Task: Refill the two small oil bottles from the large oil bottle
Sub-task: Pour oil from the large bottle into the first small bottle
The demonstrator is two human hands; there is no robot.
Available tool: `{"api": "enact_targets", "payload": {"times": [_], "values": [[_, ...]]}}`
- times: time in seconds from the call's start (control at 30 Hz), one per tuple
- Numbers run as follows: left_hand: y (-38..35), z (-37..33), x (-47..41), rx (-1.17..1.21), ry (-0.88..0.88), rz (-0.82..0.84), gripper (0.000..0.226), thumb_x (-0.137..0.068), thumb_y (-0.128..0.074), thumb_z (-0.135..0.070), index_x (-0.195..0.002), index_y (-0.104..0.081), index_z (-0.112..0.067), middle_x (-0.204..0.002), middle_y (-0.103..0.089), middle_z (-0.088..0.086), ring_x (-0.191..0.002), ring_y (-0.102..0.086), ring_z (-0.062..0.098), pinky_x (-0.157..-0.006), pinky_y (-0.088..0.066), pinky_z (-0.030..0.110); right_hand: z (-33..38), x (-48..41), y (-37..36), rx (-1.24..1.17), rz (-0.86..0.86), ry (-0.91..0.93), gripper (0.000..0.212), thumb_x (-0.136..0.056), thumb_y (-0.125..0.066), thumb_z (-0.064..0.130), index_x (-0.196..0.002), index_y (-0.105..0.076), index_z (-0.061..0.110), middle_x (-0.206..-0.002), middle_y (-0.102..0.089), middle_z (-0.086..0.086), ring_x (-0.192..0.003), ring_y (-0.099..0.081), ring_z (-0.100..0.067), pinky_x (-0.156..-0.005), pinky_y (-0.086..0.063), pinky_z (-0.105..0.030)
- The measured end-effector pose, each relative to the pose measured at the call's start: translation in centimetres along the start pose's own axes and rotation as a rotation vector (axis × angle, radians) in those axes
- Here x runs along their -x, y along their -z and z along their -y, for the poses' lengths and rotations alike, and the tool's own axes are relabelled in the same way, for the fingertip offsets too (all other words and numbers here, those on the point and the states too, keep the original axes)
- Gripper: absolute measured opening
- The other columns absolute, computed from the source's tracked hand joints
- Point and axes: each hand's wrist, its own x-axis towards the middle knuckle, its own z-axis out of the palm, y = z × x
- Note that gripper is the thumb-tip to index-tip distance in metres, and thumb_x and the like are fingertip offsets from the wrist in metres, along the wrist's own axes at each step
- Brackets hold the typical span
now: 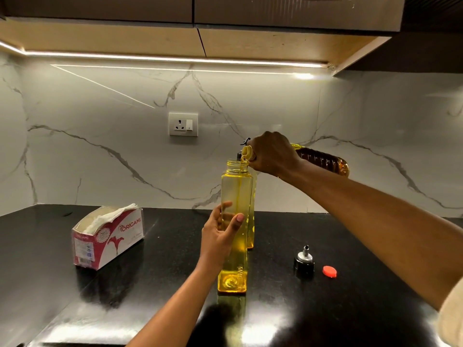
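1. Two hands busy: left hand (220,236) fingers curled round front small bottle (235,196) on counter (363,309); right hand (271,154) clamped on large oil bottle (323,159) neck, tipped over its mouth
2. Risk: one-handed tilt could've wobbled, spilling oil past narrow mouth

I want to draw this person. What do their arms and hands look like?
The left hand and right hand are bare: no gloves, rings or watch show. Both forearms are bare too. A cream sleeve shows on the right arm at the picture's edge; the left arm shows no sleeve.
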Motion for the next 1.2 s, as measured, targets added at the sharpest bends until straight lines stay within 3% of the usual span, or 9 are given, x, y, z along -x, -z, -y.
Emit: {"api": "enact_targets", "payload": {"times": [0.47, 1.2], "values": [[-0.06, -0.28, 0.11, 0.017, 0.004, 0.001, 0.084, -0.052, -0.067, -0.082, -0.117, -0.054, -0.030, -0.099, -0.070, -0.001, -0.093, -0.070, 0.017, -0.077, -0.057, 0.028, -0.42, -0.36, -0.54, 0.007, -0.026, 0.041, 0.025, -0.087, -0.057, 0.031, -0.089, -0.068, 0.009, -0.082, -0.070, -0.010, -0.078, -0.066, -0.027, -0.064, -0.039, -0.026], [0.01, -0.19, 0.07, 0.017, 0.025, 0.000, 0.094, -0.052, -0.068, -0.082, -0.121, -0.054, -0.021, -0.102, -0.070, 0.003, -0.093, -0.070, 0.019, -0.080, -0.057, 0.032, -0.56, -0.38, -0.38, 0.053, -0.031, 0.080, 0.026, -0.085, -0.058, 0.032, -0.091, -0.068, 0.009, -0.088, -0.071, -0.011, -0.081, -0.066, -0.029, -0.064, -0.037, -0.027]]}}
